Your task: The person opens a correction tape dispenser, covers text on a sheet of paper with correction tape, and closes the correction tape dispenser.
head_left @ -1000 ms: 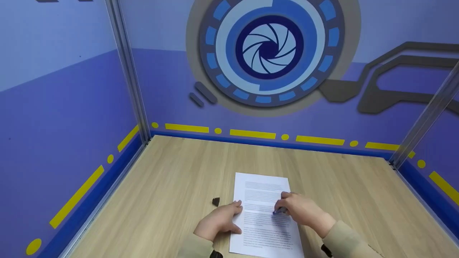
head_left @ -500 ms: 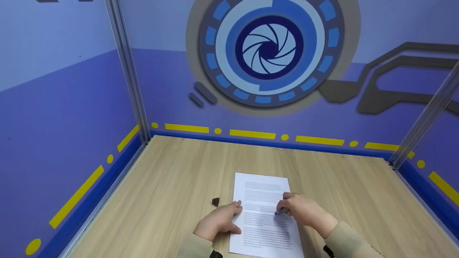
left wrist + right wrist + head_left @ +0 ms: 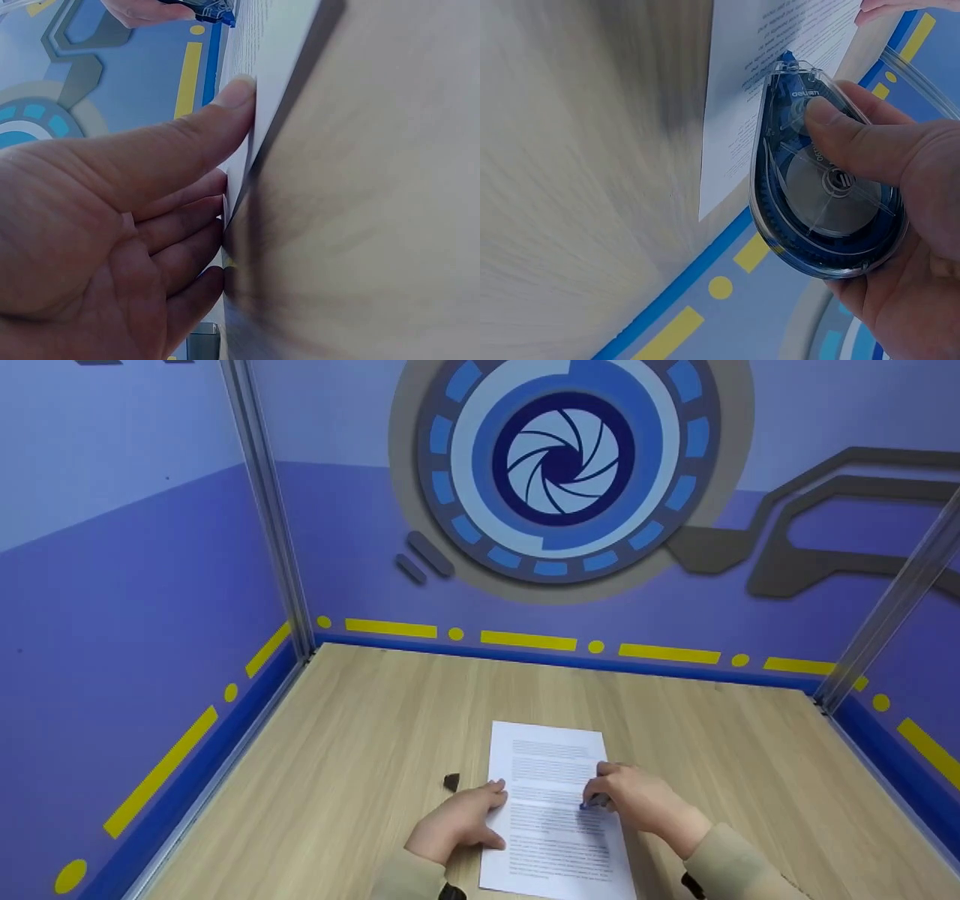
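Observation:
A white printed sheet of paper (image 3: 551, 847) lies on the wooden table. My right hand (image 3: 637, 802) is over its right half and grips a correction tape dispenser (image 3: 832, 206), thumb on one clear face and fingers behind. The dispenser's blue tip (image 3: 787, 56) is at the printed lines; whether it touches the paper I cannot tell. On the sheet's left edge rests my left hand (image 3: 457, 821), thumb and fingertips on the paper, fingers fairly straight. In the left wrist view the thumb (image 3: 236, 94) presses near the edge, which stands slightly off the table.
A small dark piece (image 3: 451, 782) lies on the table (image 3: 360, 750) just beyond my left hand. Blue-purple printed panels (image 3: 345, 540) close off the back and both sides, with metal posts (image 3: 274, 510) at the corners.
My right hand has slid slightly to the right across the sheet with the correction tape dispenser. The left hand and the paper have stayed where they were.

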Motion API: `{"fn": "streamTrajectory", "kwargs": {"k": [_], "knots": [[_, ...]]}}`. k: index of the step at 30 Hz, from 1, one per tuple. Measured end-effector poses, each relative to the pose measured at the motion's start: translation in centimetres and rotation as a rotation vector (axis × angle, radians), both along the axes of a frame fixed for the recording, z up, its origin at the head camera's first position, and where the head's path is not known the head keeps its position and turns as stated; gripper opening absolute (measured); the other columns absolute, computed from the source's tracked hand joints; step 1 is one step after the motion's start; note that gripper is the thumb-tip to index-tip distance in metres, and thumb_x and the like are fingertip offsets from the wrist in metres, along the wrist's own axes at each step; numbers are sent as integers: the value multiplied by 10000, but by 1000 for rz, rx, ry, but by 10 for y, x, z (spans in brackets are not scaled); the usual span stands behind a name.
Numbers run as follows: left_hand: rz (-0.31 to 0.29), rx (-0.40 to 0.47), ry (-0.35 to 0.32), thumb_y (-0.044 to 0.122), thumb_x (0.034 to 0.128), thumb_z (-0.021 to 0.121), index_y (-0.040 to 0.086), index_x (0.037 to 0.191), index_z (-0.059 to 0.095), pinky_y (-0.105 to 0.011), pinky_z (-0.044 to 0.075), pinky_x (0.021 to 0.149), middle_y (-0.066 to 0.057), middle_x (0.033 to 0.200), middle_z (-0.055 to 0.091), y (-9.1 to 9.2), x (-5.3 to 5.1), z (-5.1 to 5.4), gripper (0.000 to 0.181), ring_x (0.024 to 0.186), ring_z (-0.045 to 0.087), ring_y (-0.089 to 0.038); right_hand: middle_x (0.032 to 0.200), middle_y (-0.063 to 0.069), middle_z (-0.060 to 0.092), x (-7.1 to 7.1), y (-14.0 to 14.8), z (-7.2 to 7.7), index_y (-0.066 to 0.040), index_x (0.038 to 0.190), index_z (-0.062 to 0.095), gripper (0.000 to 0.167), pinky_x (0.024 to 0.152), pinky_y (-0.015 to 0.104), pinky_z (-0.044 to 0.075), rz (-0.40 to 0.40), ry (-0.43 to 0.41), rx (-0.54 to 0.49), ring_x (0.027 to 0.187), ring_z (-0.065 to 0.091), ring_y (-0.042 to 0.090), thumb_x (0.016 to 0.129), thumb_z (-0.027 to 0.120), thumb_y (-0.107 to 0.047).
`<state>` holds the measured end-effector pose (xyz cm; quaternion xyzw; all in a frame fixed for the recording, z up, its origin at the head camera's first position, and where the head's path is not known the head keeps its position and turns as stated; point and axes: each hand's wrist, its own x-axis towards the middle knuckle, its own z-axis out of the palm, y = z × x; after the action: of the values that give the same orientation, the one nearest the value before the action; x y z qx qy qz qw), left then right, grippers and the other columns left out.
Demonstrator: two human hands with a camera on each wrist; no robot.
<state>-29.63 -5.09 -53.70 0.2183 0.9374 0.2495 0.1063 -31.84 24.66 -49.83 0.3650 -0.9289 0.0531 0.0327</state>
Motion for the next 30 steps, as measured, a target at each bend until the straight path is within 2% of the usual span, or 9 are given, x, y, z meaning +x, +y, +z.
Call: {"fn": "streamTrajectory", "kwargs": {"k": [10, 18, 30], "knots": [[10, 19, -27, 174, 788, 889, 12, 1449, 567, -344, 382, 1244, -99, 1601, 480, 0, 0, 1, 753, 1499, 446, -272, 870, -27, 657, 0, 3, 2, -194, 961, 803, 255, 637, 307, 554, -24, -5, 18, 735, 581, 76, 845, 770, 32], [2, -7, 2, 196, 784, 895, 18, 1445, 574, -338, 396, 1234, -106, 1593, 489, 1, 0, 0, 756, 1486, 464, -272, 885, -25, 671, 0, 7, 1, -200, 953, 804, 251, 667, 352, 581, -54, -17, 23, 769, 612, 104, 858, 760, 28], [1, 1, -4, 192, 788, 893, 22, 1441, 581, -330, 399, 1230, -93, 1593, 493, 0, 0, 0, 742, 1494, 454, -261, 884, -25, 687, 2, 11, 2, -190, 943, 809, 259, 703, 383, 613, -38, 17, 16, 786, 670, 139, 850, 759, 46]]}}
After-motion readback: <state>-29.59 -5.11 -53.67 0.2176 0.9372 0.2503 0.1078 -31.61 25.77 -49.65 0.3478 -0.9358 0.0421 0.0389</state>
